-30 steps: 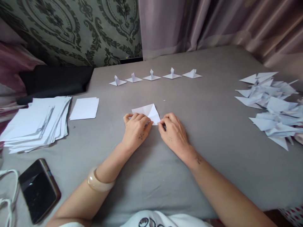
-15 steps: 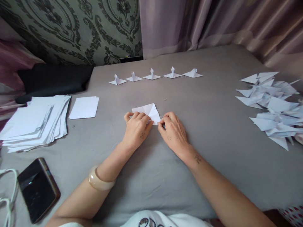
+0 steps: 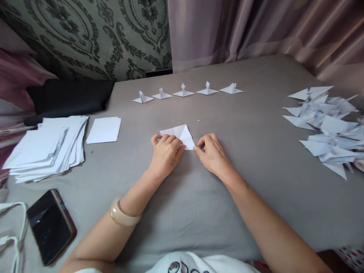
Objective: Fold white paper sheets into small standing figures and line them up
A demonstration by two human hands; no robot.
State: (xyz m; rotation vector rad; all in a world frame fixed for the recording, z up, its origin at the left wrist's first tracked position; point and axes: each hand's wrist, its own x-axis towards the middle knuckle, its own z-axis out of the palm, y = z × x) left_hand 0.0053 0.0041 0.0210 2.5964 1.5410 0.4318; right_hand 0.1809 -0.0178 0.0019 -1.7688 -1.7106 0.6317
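Paper (image 3: 184, 135), left hand (image 3: 167, 153) curled atop, curled right hand (image 3: 211, 153) touching corner

Through the head camera I see the left hand (image 3: 167, 153) over a creased white paper (image 3: 187, 138), the right hand (image 3: 214, 154) at its near right corner. Beyond both hands, 5 folded paper figures (image 3: 183, 93) line the grey cloth (image 3: 256, 121); well right lies a folded-paper heap (image 3: 335, 127); left, a paper stack (image 3: 36, 144).

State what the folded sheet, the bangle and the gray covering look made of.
Folded sheet: matte white paper, judging by its crisp creases. Bangle: glossy, cream, perhaps stone or plastic; highlights show polish, not which. Gray covering: probably matte cloth, given its soft wrinkles.
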